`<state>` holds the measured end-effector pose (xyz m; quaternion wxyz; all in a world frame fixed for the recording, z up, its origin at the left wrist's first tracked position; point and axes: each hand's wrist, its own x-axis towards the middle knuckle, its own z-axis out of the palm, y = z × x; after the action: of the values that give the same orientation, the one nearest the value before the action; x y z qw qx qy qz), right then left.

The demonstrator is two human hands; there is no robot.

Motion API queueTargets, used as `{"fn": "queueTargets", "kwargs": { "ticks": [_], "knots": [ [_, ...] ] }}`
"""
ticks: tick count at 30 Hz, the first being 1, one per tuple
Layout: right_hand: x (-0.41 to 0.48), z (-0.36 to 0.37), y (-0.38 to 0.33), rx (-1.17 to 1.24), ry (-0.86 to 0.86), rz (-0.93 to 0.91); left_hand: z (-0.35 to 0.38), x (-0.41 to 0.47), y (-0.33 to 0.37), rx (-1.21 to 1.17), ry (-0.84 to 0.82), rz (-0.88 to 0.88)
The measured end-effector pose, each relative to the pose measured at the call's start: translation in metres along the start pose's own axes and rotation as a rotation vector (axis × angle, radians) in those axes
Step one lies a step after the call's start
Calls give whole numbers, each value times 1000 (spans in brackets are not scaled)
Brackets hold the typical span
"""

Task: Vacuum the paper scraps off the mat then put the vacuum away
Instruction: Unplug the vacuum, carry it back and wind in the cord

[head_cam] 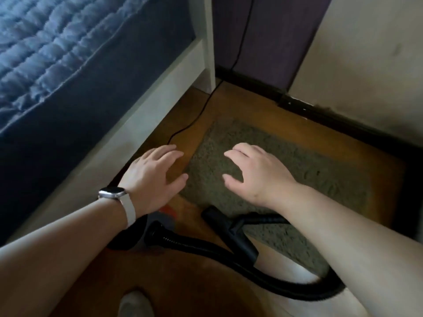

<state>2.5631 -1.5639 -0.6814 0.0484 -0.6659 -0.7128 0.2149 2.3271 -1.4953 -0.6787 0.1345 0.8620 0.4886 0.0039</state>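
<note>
Brown wooden flooring [231,106] runs beside the white bed frame [142,115] at ten o'clock; your grey-green shaggy mat [297,163] lies at centre, and no paper scraps show on it, so the vacuuming looks done; your left hand [153,177] and right hand [256,170] hover with fingers spread, holding nothing; the black vacuum nozzle and ribbed hose [238,234] lie at six o'clock, not yet stowed.
</note>
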Motion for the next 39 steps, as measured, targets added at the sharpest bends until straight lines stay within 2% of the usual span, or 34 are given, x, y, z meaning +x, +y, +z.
{"fn": "queueTargets", "kwargs": {
  "ticks": [3, 11, 18, 24, 29, 39],
  "knots": [
    [-34, -57, 18, 23, 9, 47, -45, 4, 48, 6, -61, -8],
    [-120, -236, 64, 25, 24, 82, -178, 27, 201, -20, -99, -29],
    [-147, -329, 90, 11, 22, 86, -250, 53, 284, 15, -94, 36],
    [-127, -371, 87, 40, 54, 97, -286, 81, 280, 83, -103, 52],
    [-85, -383, 82, 50, 76, 120, -299, 127, 252, 11, -34, 77],
    [79, -378, 88, 74, 115, 272, -285, 281, 176, -113, -48, 105]
  ]
}}
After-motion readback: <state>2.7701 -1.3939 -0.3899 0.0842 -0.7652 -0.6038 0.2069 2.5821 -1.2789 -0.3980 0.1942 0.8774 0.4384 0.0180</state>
